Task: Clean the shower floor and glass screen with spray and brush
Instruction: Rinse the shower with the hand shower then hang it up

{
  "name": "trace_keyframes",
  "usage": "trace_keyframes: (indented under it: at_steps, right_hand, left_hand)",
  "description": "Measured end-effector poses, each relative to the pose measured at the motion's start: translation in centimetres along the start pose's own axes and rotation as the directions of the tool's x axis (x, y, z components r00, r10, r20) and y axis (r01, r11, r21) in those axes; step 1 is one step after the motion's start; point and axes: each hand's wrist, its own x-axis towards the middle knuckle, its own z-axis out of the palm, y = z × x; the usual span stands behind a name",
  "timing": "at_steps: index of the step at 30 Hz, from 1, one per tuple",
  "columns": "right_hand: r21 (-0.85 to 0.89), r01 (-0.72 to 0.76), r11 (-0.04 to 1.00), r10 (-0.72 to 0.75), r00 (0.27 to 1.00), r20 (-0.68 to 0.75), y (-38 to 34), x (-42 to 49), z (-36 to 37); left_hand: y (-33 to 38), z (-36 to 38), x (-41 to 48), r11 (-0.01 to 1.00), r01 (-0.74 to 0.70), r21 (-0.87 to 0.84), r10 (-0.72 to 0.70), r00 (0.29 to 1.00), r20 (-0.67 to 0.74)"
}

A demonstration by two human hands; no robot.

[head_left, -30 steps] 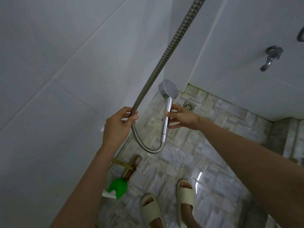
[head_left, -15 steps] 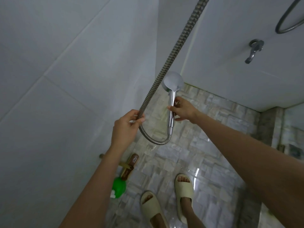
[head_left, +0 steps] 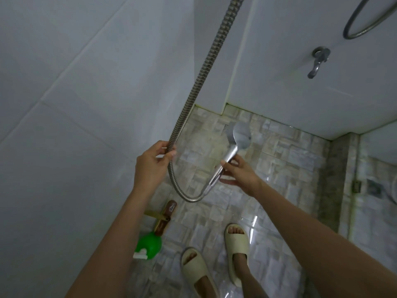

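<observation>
Nearest, a green spray bottle [head_left: 149, 246] and a brown brush [head_left: 165, 216] are seen lying on the shower floor [head_left: 290, 160], below the shower hose [head_left: 199, 76]. The hose is pinched by the left hand [head_left: 150, 164]. Just right of the hose, the shower head [head_left: 240, 134] is held at its handle between the thumb and fingers of the right hand [head_left: 240, 173].

Both bare arms reach forward and down, the left forearm [head_left: 111, 233] rising from the lower left and the right forearm [head_left: 322, 233] from the lower right, each nearly straight at the wrist. The left hand [head_left: 153, 166] is raised with its back to the camera, its thumb and curled fingers pinching the hose [head_left: 193, 91] at their tips. The right hand [head_left: 240, 175] sits a little lower and well apart from it. Its thumb lies along the top of the shower handle [head_left: 231, 153] and its fingers reach underneath.
</observation>
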Motion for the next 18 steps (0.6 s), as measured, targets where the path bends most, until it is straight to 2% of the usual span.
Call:
trace_keyframes:
  at_steps: [3, 6, 11, 14, 18]
  right_hand:
    - [0.176, -0.109, 0.978, 0.109, 0.994, 0.014, 3.6, -1.4, -1.1]
    - [0.355, -0.145, 0.923, 0.163, 0.986, -0.021, 6.7, -2.4, -1.9]
    - [0.505, -0.206, 0.838, 0.284, 0.955, -0.082, 10.4, -3.1, -4.0]
    - [0.654, -0.154, 0.740, 0.336, 0.928, -0.162, 11.3, -3.2, -5.0]
    - [0.728, -0.068, 0.682, 0.313, 0.927, -0.207, 11.1, -3.4, -5.8]
  left_hand:
    - [0.0, 0.1, -0.2, 1.000, 0.004, -0.027, -0.004, 1.000, 0.016]
    - [0.1, 0.5, -0.4, 0.999, 0.007, -0.047, -0.006, 1.000, 0.029]
    - [0.3, 1.1, -0.4, 0.999, -0.008, -0.045, 0.010, 0.999, 0.044]
    - [0.6, 1.7, -0.4, 0.999, -0.021, -0.024, 0.022, 0.998, 0.061]
    - [0.8, 2.5, -0.2, 1.000, -0.018, -0.023, 0.020, 0.996, 0.093]
